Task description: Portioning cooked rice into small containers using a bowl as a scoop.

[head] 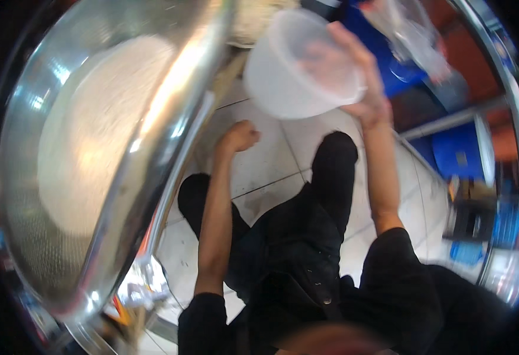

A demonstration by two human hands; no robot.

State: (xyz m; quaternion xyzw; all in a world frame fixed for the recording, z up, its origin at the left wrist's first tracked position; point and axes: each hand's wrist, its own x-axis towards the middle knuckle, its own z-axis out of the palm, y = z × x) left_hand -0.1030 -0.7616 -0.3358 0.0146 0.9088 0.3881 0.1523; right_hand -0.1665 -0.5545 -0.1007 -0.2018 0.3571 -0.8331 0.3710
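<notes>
My right hand (370, 84) holds a translucent white plastic tub (268, 77), tilted, above the tiled floor. The fingers wrap its right side, and some of the hand shows through the plastic. Lower and to the left hangs my left hand (241, 135), its fingers curled in with nothing visible in them. Beside it on the left is a large shiny metal basin (188, 84). A broad pale mass (108, 128) lies inside; blur hides whether it is powder or dough.
Pale material (253, 20) lies beyond the tub at the top. On the right, a metal-framed rack (459, 117) stands near a blue container (459, 146) and a clear plastic bag (415, 35). Beneath the basin sits a silvery packet (144, 282). My legs stand on light floor tiles (268, 191).
</notes>
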